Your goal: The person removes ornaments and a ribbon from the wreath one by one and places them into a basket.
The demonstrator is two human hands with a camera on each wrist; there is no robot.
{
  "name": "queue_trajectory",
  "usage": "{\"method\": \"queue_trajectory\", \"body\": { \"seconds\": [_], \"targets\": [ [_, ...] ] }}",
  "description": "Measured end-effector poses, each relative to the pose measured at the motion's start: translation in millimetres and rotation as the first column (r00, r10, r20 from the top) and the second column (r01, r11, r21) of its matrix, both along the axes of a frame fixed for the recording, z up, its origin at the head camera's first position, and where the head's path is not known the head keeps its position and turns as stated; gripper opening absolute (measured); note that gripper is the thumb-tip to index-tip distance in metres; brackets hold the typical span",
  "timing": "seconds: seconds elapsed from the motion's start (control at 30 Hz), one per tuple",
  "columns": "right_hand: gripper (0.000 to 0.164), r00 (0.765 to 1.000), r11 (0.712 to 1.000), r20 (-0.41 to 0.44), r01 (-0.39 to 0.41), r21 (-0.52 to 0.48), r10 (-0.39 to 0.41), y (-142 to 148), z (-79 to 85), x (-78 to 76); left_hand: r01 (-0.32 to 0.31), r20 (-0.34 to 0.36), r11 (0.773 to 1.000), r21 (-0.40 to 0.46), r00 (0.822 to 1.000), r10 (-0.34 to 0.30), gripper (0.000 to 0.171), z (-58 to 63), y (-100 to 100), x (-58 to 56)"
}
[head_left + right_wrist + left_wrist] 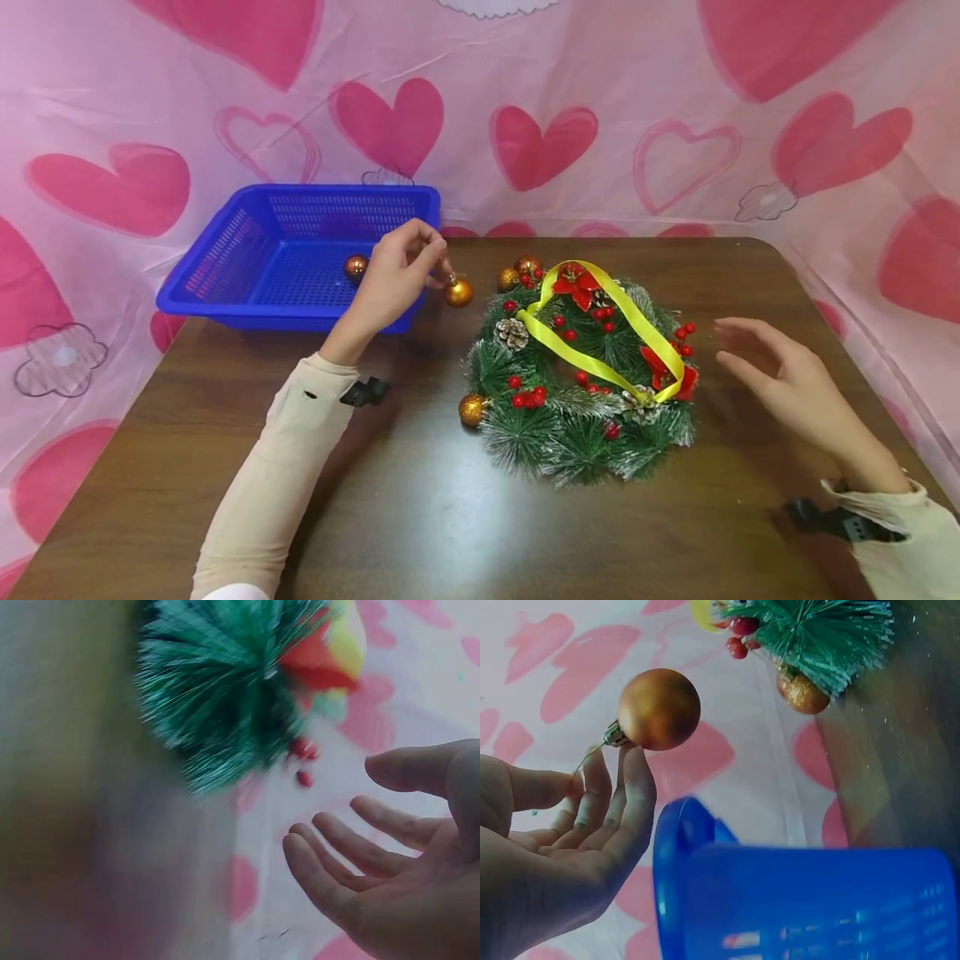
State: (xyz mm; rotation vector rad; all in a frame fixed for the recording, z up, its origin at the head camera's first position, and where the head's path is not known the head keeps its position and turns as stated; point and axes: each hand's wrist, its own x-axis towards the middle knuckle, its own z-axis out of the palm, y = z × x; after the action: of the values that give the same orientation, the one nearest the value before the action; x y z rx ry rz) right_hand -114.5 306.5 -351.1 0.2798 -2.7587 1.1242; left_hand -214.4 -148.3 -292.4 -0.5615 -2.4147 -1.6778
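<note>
My left hand (402, 271) pinches the thin loop of a gold Christmas ball (458, 292) between thumb and fingers, beside the right end of a blue basket. In the left wrist view the ball (659, 709) sits at the fingertips, its metal cap toward the hand. Right of it, a green wreath (525, 446) lies on the table with red berries, pinecones, red flowers and a yellow ribbon (577, 357). Gold and copper balls hang at its left side, one (472, 410) at the lower left. My right hand (798, 383) holds nothing, fingers relaxed, just right of the wreath.
The blue plastic basket (225, 308) stands at the back left of the brown wooden table (420, 517). Inside it lies a copper ball (356, 267), partly behind my left hand. A pink cloth (465, 75) with hearts hangs behind the table.
</note>
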Motion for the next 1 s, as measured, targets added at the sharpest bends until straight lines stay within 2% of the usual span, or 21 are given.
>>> {"method": "queue_trajectory", "body": {
  "seconds": [0.13, 0.2, 0.27, 0.37, 0.4, 0.53, 0.7, 0.77, 0.93, 1.0],
  "targets": [
    [0.046, 0.994, 0.995, 0.106, -0.014, -0.095, 0.024, 23.4, -25.4, 1.2, -0.006, 0.026, 0.999, 0.043, 1.0, 0.005, 0.016, 2.0, -9.3, 1.2],
    [0.046, 0.982, 0.977, 0.163, -0.066, -0.201, 0.1, 31.2, -35.3, 1.2, -0.017, 0.04, 0.997, 0.074, 0.999, 0.014, 0.016, 3.2, -15.9, 1.7],
    [0.045, 0.958, 0.936, 0.218, -0.105, -0.335, 0.185, 33.8, -42.9, 0.5, -0.033, 0.045, 0.994, 0.104, 0.999, 0.028, 0.017, 5.3, -23.1, 1.3],
    [0.045, 0.92, 0.844, 0.25, -0.134, -0.52, 0.301, 30.7, -50.1, -1.4, -0.055, 0.04, 0.987, 0.15, 0.998, 0.049, 0.016, 10.4, -34.3, 0.5],
    [0.044, 0.913, 0.818, 0.258, -0.125, -0.562, 0.317, 28.3, -51.8, -1.4, -0.06, 0.037, 0.985, 0.165, 0.998, 0.055, 0.016, 12.7, -37.6, 0.1],
    [0.042, 0.917, 0.816, 0.267, -0.098, -0.57, 0.297, 18.6, -55.0, -0.1, -0.112, 0.017, 0.973, 0.203, 0.994, 0.111, 0.013, 21.9, -50.6, -0.9],
    [0.041, 0.917, 0.818, 0.284, -0.072, -0.571, 0.279, 11.4, -57.0, 4.5, -0.225, -0.011, 0.963, 0.148, 0.973, 0.229, 0.012, 28.6, -63.9, -2.3],
    [0.041, 0.919, 0.821, 0.288, -0.063, -0.567, 0.269, 8.8, -58.3, 5.5, -0.254, -0.009, 0.961, 0.112, 0.967, 0.256, 0.012, 28.0, -68.9, -3.9],
    [0.038, 0.93, 0.851, 0.301, -0.024, -0.524, 0.211, 2.0, -59.9, 6.0, -0.3, 0.008, 0.954, -0.011, 0.954, 0.3, 0.016, 19.9, -84.2, -10.1],
    [0.037, 0.93, 0.844, 0.304, -0.012, -0.536, 0.206, 0.5, -59.7, 6.0, -0.297, 0.023, 0.954, -0.042, 0.954, 0.298, 0.019, 15.9, -90.5, -12.5]
  ]
}}
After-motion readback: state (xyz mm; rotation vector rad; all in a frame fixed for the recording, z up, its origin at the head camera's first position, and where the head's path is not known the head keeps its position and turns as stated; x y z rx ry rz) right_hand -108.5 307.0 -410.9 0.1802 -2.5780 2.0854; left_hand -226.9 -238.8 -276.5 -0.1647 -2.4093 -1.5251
